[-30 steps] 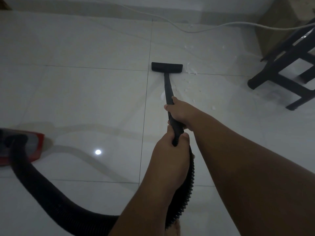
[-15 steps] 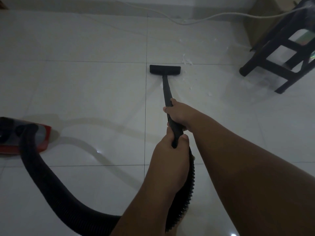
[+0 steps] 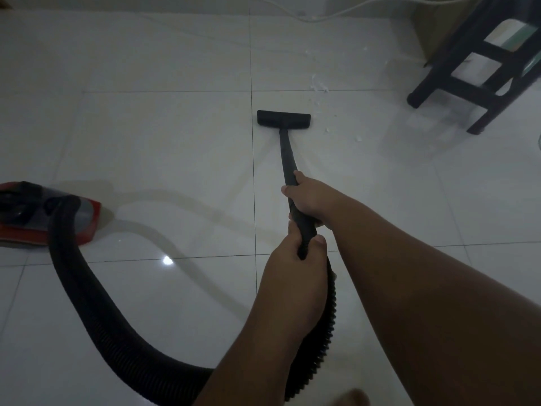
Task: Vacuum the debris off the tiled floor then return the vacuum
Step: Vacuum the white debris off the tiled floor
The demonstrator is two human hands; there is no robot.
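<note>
A black vacuum wand (image 3: 286, 155) runs from my hands down to its flat floor nozzle (image 3: 283, 118), which rests on the white tiled floor (image 3: 164, 148). My right hand (image 3: 307, 194) grips the wand higher up its shaft. My left hand (image 3: 295, 276) grips the wand's end where the ribbed black hose (image 3: 87, 294) joins. The hose curves left to the red vacuum body (image 3: 44, 215) on the floor. White debris (image 3: 319, 85) lies scattered to the right of and beyond the nozzle, with small bits (image 3: 357, 138) nearer the stool.
A dark wooden stool (image 3: 480, 63) stands at the upper right. A white cable (image 3: 330, 13) trails along the floor by the far wall. A brown box (image 3: 433, 27) sits behind the stool.
The nozzle has been drawn back toward me, away from the debris pile. The view has shifted, so the stool and the red vacuum body show more fully.
</note>
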